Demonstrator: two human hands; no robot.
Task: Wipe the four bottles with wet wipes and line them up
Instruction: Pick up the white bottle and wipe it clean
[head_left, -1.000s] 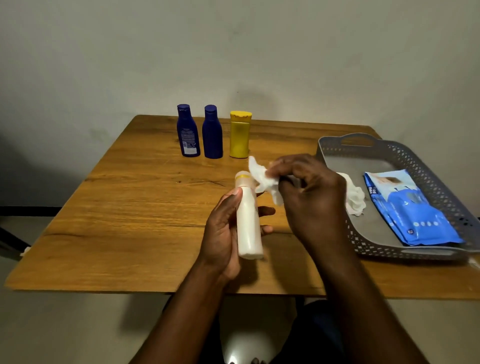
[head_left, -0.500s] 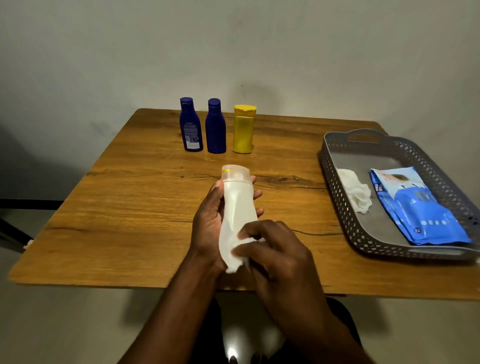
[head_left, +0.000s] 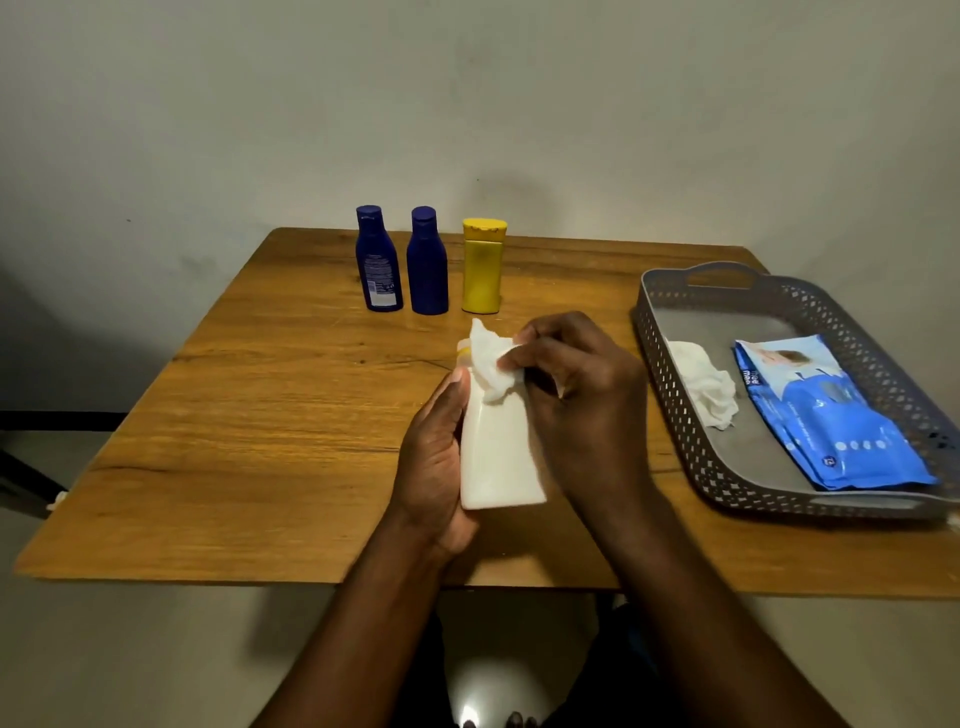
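White bottle (head_left: 498, 457) held over the near middle of the wooden table (head_left: 260, 415), a wet wipe (head_left: 491, 366) pressed to its upper part.

The left hand (head_left: 434, 467) curls around the bottle's left side and base, thumb lying up along its edge, keeping it roughly upright with the cap end pointing away. The right hand (head_left: 576, 395) pinches the crumpled wipe between thumb and fingertips against the bottle's neck, where a yellow band shows by the cap. The bottle's body is plain white and flat-bottomed. To the right, a grey perforated tray (head_left: 675, 415) holds a used wipe (head_left: 706, 384) and a blue wipes pack (head_left: 831, 415). Farther back, two dark blue bottles (head_left: 378, 260) (head_left: 428, 262) and a yellow bottle (head_left: 483, 267) stand in a row, close together.
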